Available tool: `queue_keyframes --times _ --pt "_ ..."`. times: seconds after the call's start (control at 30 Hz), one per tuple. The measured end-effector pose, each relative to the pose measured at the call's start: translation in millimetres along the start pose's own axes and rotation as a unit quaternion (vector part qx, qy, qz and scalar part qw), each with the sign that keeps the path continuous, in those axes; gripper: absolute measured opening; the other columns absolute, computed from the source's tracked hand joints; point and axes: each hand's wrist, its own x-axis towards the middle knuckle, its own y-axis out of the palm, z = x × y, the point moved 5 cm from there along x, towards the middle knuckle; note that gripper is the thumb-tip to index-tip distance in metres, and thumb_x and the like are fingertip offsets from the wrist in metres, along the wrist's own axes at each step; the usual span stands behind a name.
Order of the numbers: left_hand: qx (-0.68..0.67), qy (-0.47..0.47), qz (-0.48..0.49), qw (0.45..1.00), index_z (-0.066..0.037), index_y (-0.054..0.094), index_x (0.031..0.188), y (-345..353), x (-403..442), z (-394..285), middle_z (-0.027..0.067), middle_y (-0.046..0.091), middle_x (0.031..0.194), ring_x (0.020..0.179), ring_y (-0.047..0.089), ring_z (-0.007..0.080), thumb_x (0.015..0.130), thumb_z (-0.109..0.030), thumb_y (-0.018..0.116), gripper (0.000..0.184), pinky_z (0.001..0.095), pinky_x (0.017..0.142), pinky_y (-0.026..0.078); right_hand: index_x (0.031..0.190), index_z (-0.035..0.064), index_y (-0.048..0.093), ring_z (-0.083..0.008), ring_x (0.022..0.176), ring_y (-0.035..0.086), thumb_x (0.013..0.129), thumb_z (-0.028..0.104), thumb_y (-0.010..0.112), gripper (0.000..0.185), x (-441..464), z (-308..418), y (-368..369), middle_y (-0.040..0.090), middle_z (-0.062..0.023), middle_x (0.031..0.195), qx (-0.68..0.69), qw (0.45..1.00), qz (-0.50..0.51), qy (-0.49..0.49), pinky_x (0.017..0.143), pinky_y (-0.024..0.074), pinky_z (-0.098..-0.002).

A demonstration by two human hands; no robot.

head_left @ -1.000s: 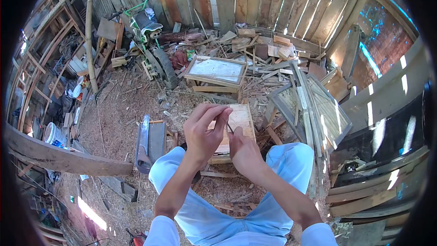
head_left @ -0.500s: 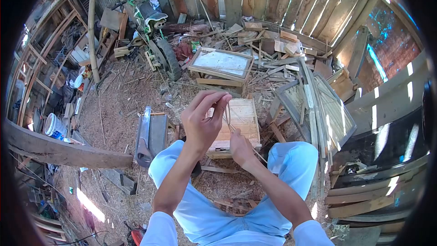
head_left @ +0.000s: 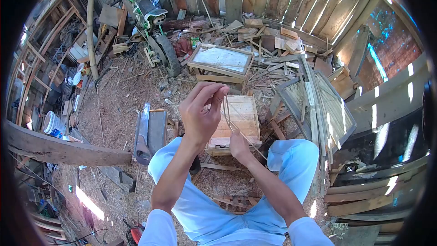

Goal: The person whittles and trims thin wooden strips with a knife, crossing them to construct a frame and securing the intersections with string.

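Raised in front of me, my left hand (head_left: 200, 111) pinches the upper end of a thin strip (head_left: 226, 115), which looks like split wood or cane. Lower and to the right, my right hand (head_left: 239, 146) is closed on the same strip, and a thin end sticks out past it toward my right knee. The strip bends between the two hands. Behind and below them lies a wooden box (head_left: 248, 114) with a pale slatted top, between my knees.
A handsaw (head_left: 143, 143) rests on a dark framed panel (head_left: 157, 130) at the left. Beyond are a white-topped frame (head_left: 221, 59), scrap wood (head_left: 268, 41) and a green-framed bike (head_left: 161, 45). Window-like frames (head_left: 330, 105) lean at the right; a beam (head_left: 68, 150) crosses the left.
My hands have moved apart, my right hand sliding lower, so more of the strip shows between them. The view has shifted slightly.
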Motion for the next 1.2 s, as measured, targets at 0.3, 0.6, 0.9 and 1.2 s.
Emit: queue_keyframes --times 0.3,0.6,0.9,1.2 --pt "0.012 -0.006 -0.023 1.000 0.000 0.067 0.089 -8 3 -9 0.0075 0.066 0.082 0.064 0.062 0.0152 0.082 -0.002 0.069 0.007 0.0256 0.056 0.051 0.106 -0.0099 0.050 -0.0447 0.090 0.063 0.091 0.011 0.036 0.030 -19 -64 62 0.062 -0.0318 0.095 -0.005 0.999 0.038 0.023 0.078 0.0507 -0.0527" --pt "-0.018 -0.032 -0.026 0.999 -0.003 0.066 0.097 0 2 16 0.0067 0.066 0.091 0.077 0.065 0.0142 0.083 -0.001 0.068 0.015 0.0251 0.061 0.055 0.099 -0.0062 0.063 -0.0410 0.090 0.064 0.086 0.009 0.043 0.028 0 -97 71 0.065 -0.0255 0.095 -0.073 0.980 0.179 -0.054 0.081 0.0505 -0.0483" --pt "0.002 -0.112 0.098 0.989 -0.003 0.065 0.102 52 -70 103 0.0094 0.067 0.093 0.081 0.067 0.0166 0.086 -0.005 0.065 0.016 0.0279 0.061 0.054 0.091 -0.0076 0.059 -0.0472 0.085 0.060 0.094 0.029 0.046 0.039 15 -63 -56 0.062 -0.0313 0.085 0.109 0.991 -0.057 0.051 0.076 0.0474 -0.0523" --pt "-0.156 -0.182 0.005 0.971 0.003 0.061 0.099 -12 -8 66 0.0119 0.066 0.091 0.080 0.068 0.0186 0.090 -0.004 0.061 0.012 0.0301 0.067 0.057 0.097 -0.0045 0.060 -0.0418 0.079 0.063 0.089 0.025 0.059 0.031 -4 -55 -121 0.063 -0.0252 0.080 0.186 0.965 -0.184 0.027 0.070 0.0476 -0.0482"
